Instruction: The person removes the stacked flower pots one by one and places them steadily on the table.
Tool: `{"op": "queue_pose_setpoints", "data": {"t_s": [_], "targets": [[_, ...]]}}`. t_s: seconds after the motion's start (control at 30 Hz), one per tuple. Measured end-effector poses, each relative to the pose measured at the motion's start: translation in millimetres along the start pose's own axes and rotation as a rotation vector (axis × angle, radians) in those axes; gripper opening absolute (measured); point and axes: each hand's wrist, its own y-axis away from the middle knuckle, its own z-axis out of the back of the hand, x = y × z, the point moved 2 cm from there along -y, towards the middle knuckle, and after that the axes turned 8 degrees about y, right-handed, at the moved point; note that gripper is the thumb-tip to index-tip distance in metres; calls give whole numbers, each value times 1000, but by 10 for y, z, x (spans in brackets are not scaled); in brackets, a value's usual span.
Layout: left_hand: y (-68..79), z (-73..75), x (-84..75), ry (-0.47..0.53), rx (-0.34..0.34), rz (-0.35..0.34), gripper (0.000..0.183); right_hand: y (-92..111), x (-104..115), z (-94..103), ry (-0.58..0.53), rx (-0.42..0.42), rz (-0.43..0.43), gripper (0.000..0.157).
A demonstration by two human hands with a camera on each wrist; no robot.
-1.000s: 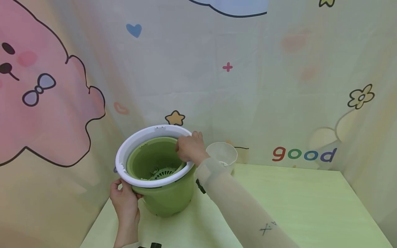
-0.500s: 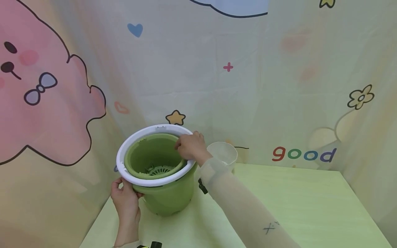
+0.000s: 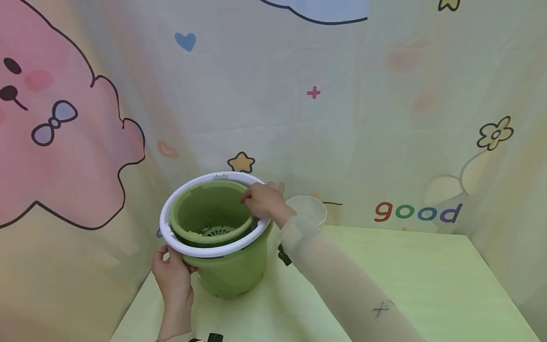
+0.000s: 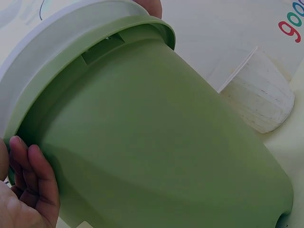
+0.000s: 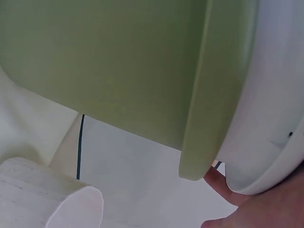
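A large green plant pot (image 3: 232,273) stands on the table with a thick white rim (image 3: 201,250) around its top. Inside that rim sits a smaller green pot (image 3: 213,209) with a slotted bottom, its lip tilted and raised a little at the right. My right hand (image 3: 267,202) pinches the inner pot's lip on the right side; in the right wrist view part of this hand (image 5: 270,209) shows beside the white rim. Low on the left, my left hand (image 3: 173,275) grips the outer pot's edge, its curled fingers (image 4: 42,175) under the green lip.
A whitish, translucent pot (image 3: 307,209) stands behind my right forearm, close to the back curtain; it also shows in the right wrist view. The pale green table (image 3: 406,280) stretches away to the right. Printed curtains (image 3: 333,133) hang around the back and sides.
The inner green pot has risen slightly and shifted left inside the white rim, leaving a dark gap under its front lip. My right hand moved with it; my left hand stayed put.
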Motion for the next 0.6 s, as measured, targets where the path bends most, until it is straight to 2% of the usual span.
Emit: {"op": "queue_pose_setpoints", "data": {"t_s": [0.33, 0.6], "targets": [[5, -6, -10, -4, -12, 0, 22, 20, 1, 111, 10, -8, -13, 33], [9, -2, -14, -2, -22, -6, 21, 57, 23, 268, 36, -32, 23, 34]]}}
